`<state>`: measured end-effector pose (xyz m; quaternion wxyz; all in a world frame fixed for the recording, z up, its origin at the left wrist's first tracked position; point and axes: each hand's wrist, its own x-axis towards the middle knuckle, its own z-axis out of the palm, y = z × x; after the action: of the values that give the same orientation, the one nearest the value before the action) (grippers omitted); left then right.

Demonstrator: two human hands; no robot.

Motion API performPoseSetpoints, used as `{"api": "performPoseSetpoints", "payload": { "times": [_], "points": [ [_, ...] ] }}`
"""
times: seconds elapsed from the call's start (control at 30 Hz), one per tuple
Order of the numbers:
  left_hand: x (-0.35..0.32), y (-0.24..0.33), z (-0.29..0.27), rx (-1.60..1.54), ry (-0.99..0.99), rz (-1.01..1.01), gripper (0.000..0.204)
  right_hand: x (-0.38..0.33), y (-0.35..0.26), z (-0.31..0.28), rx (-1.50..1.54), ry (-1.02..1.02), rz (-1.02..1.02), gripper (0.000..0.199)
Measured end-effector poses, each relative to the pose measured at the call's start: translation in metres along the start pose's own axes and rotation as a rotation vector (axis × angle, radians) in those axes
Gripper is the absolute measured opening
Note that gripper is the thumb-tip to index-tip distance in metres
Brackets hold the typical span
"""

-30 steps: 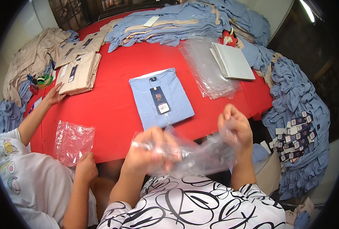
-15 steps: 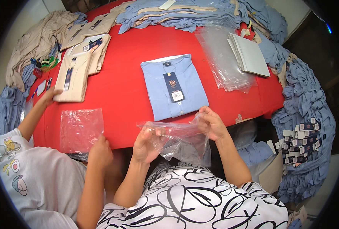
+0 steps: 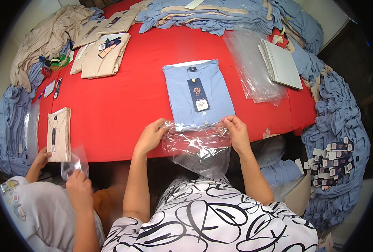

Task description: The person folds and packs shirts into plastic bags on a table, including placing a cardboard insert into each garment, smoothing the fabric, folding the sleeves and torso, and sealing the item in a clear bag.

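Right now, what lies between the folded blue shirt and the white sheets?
In the head view, clear plastic bags lie on the red cloth between the blue shirt and white sheets.

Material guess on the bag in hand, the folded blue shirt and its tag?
Bag: thin, glossy clear plastic film, judging by sharp highlights and crinkles. Blue shirt: matte cloth, perhaps cotton or a blend; soft creases, no sheen. Tag: probably smooth dark card, flat with crisp edges.
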<state>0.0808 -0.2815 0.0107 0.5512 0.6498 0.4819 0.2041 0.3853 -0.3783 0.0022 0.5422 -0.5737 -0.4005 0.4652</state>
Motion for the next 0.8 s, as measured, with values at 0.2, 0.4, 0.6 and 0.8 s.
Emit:
{"api": "performPoseSetpoints", "payload": {
  "times": [0.2,0.4,0.6,0.8],
  "points": [
    [0.012,0.008,0.006,-0.115,-0.017,0.036,0.023,0.002,0.002,-0.013,0.189,0.021,0.001,0.009],
    [-0.001,0.023,0.004,-0.353,-0.046,0.096,0.024,-0.003,-0.012,-0.024,0.412,-0.039,-0.034,0.009],
    [-0.019,0.041,-0.004,-0.221,0.035,0.239,0.019,-0.007,-0.040,-0.036,0.540,-0.455,0.169,0.032],
    [-0.040,0.065,0.000,-0.156,0.043,0.309,0.018,-0.019,-0.082,-0.019,0.023,-0.824,0.378,0.042]
  ]
}}
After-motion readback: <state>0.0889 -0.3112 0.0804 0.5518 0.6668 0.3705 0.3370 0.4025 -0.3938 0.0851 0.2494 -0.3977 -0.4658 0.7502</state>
